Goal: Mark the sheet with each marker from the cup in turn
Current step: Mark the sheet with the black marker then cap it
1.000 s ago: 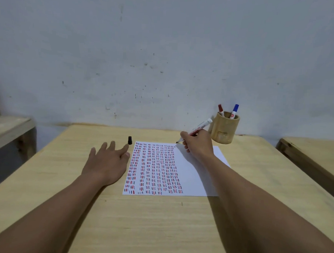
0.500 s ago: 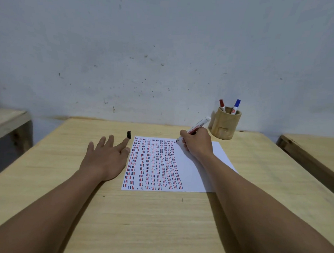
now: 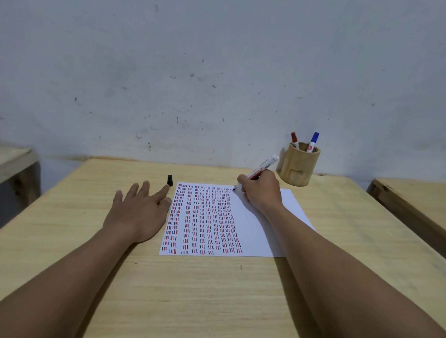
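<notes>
A white sheet (image 3: 273, 222) lies on the wooden table (image 3: 211, 296), its left part filled with columns of short red, black and blue marks. My right hand (image 3: 260, 193) grips a white marker (image 3: 264, 168), whose black tip touches the sheet's top edge just right of the last column. My left hand (image 3: 138, 213) rests flat on the table with fingers spread, its thumb at the sheet's left edge. A small black cap (image 3: 169, 180) stands just beyond the left fingertips. A wooden cup (image 3: 299, 169) at the back right holds a red marker (image 3: 294, 139) and a blue marker (image 3: 313, 141).
A grey-white wall (image 3: 220, 79) rises right behind the table. Another wooden table (image 3: 420, 200) stands to the right and a wooden bench or table (image 3: 7, 159) to the left, each across a narrow gap.
The camera has tilted slightly, shifting the scene lower in view. The marker tip stays at the sheet's top edge; my left hand has spread its fingers a little.
</notes>
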Tool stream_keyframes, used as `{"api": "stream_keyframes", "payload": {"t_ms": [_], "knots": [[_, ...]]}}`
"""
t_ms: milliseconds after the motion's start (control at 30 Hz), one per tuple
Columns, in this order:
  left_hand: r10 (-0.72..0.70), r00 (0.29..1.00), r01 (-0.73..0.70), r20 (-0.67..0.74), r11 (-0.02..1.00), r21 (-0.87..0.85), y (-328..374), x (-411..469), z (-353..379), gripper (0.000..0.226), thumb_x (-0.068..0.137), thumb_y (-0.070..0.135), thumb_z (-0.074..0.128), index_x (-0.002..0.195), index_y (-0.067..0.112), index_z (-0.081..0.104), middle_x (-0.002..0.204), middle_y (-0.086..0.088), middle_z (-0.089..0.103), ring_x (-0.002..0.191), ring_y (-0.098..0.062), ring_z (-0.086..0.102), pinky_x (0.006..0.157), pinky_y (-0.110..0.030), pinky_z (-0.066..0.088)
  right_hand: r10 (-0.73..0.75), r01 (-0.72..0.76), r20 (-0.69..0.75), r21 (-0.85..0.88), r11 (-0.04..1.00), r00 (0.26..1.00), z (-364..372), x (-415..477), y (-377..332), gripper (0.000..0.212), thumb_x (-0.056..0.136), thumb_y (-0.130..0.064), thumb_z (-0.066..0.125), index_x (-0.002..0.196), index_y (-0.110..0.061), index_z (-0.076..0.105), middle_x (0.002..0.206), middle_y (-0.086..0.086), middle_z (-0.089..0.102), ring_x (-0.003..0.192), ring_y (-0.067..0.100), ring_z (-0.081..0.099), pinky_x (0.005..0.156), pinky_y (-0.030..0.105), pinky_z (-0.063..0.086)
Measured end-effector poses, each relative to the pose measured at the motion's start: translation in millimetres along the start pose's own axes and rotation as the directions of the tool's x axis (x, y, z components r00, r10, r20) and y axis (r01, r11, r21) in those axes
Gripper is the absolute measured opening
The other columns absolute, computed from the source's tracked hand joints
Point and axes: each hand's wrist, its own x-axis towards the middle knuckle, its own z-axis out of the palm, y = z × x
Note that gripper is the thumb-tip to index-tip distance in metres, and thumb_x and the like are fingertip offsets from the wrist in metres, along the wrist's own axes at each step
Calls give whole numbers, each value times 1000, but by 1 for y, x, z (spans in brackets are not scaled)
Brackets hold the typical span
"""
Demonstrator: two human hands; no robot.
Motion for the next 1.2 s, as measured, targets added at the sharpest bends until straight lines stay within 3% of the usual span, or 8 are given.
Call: {"api": "stream_keyframes", "payload": {"t_ms": [433, 533, 633, 700, 833, 933, 1100, 1200], "knots": [[-6, 1000, 5, -10, 1000, -22, -1, 1, 1, 58, 101, 54, 11, 157, 43, 8, 169, -5, 6, 156, -25, -2, 123, -52, 0, 29, -29, 11, 20, 999, 1000, -2, -3, -2, 34, 81, -26, 68, 84, 7, 71, 80, 16, 75, 65, 19, 62, 53, 28, 42], [-27, 996, 20, -80, 996, -87, 1, 1, 0, 57, 101, 51, 21, 156, 36, 26, 165, -5, 24, 154, -26, 15, 122, -52, 9, 42, -41, -10, 61, 997, 999, -3, -4, -5, 32, 81, -26, 67, 83, 5, 71, 74, 13, 73, 64, 19, 61, 53, 27, 41], [-127, 957, 47, -259, 955, -293, 6, 4, -9, 47, 101, 42, 37, 142, 21, 47, 140, -7, 59, 129, -30, 53, 106, -49, 39, 55, -45, -52, 163, 986, 997, -6, -2, -10, 32, 80, -27, 66, 86, 4, 71, 69, 8, 68, 61, 20, 59, 54, 28, 41], [-150, 935, 5, -322, 912, -410, 10, 11, -17, 44, 101, 38, 45, 141, 19, 46, 132, -9, 63, 120, -32, 59, 94, -45, 46, 51, -38, -60, 199, 979, 997, -7, -1, -17, 31, 80, -31, 67, 89, -1, 70, 68, 1, 65, 61, 18, 59, 54, 27, 41], [-8, 952, -101, -306, 935, -340, 16, 26, -23, 48, 102, 29, 49, 150, 24, 43, 134, -11, 61, 125, -32, 55, 96, -43, 46, 45, -43, 1, 300, 953, 999, -7, -5, -28, 33, 79, -35, 74, 89, -4, 73, 68, 3, 63, 53, 18, 52, 59, 34, 46], [50, 957, -138, -287, 945, -297, 17, 33, -19, 39, 102, 25, 52, 140, 21, 58, 130, -10, 67, 119, -30, 62, 95, -40, 49, 76, -103, 80, 422, 901, 994, -8, -12, -32, 29, 86, -26, 75, 97, 0, 69, 70, 5, 61, 48, 15, 48, 52, 30, 45], [-25, 932, -109, -362, 931, -347, 16, 30, -18, 29, 96, 5, 57, 119, 14, 73, 109, -7, 77, 99, -25, 70, 83, -33, 54, 143, -238, 203, 584, 776, 969, -16, -26, -41, 16, 92, -18, 65, 84, -4, 70, 67, 4, 59, 53, 13, 52, 50, 24, 48], [-85, 923, -121, -375, 861, -493, 28, 19, -27, 19, 97, 9, 57, 106, 16, 73, 98, -1, 75, 82, -16, 66, 65, -22, 44, 148, -264, 234, 618, 740, 961, -21, -34, -46, 15, 91, -15, 64, 83, -4, 70, 65, 4, 61, 53, 12, 55, 49, 23, 49]]}}
